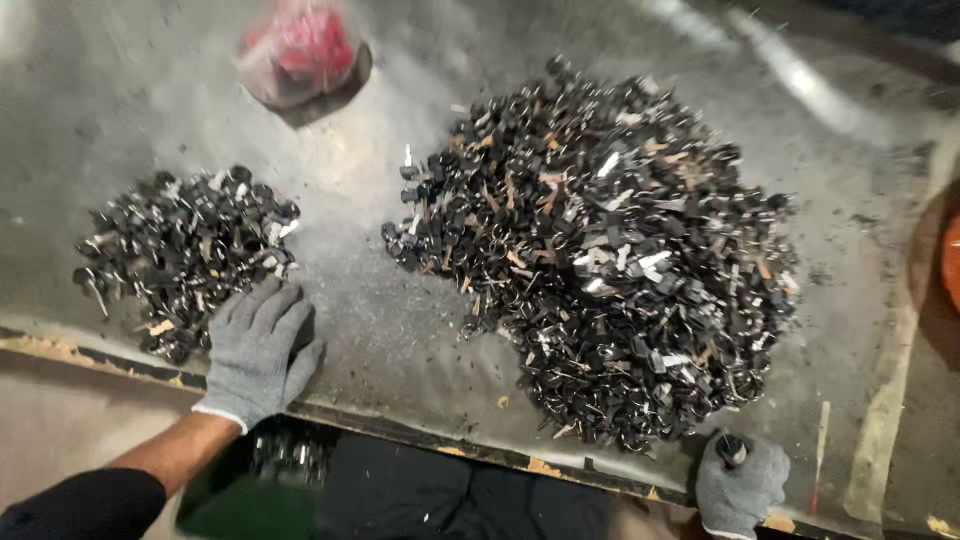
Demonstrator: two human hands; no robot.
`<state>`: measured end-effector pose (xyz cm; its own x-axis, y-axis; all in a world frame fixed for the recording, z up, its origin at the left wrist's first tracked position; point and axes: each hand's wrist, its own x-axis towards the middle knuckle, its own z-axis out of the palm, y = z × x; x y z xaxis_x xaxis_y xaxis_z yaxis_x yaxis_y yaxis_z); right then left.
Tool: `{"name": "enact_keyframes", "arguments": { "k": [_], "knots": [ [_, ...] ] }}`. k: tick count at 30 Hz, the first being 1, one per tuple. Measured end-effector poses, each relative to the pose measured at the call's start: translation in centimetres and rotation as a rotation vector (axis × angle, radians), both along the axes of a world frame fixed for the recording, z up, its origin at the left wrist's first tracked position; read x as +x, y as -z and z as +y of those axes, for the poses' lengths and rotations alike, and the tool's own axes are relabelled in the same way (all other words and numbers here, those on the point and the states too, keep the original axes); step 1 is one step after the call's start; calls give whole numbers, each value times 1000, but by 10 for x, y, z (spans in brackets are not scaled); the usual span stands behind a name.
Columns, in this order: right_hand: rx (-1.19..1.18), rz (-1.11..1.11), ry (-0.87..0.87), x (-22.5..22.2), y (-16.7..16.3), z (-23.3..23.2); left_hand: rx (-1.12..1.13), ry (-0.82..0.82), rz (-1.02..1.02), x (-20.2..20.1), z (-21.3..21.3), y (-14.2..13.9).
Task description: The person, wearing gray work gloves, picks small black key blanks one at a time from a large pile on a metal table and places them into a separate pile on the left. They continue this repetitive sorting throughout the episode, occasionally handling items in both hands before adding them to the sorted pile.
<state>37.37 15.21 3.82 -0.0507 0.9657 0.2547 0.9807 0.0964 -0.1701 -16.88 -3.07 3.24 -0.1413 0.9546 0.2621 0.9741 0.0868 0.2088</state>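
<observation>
Two piles of small black and silver metal parts lie on the table (380,330). Your left hand (258,350) rests flat, fingers spread, against the small pile (185,255). Your right hand (740,480) grips one part (730,450) below the large pile (610,250).

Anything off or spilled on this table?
Yes, minor. Loose black bits and pale chips lie scattered on the table between the small pile and the big pile. The bag of red parts is blurred. Left hand lies flat by the small pile; right hand pinches a black piece.
</observation>
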Motion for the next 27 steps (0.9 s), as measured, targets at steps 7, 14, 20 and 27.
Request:
{"name": "enact_keyframes", "arguments": {
  "k": [7,14,20,27],
  "knots": [
    [66,-18,-91,-9,-18,2,42,-27,148,12,11,-13],
    [688,-1027,345,-90,-10,-64,256,182,-183,100,69,-10],
    [-276,587,-272,-143,-7,-117,20,386,-30,121,132,-21],
    [-469,519,-376,-155,-11,-123,-116,285,-6,124,105,-20]
  ]
}}
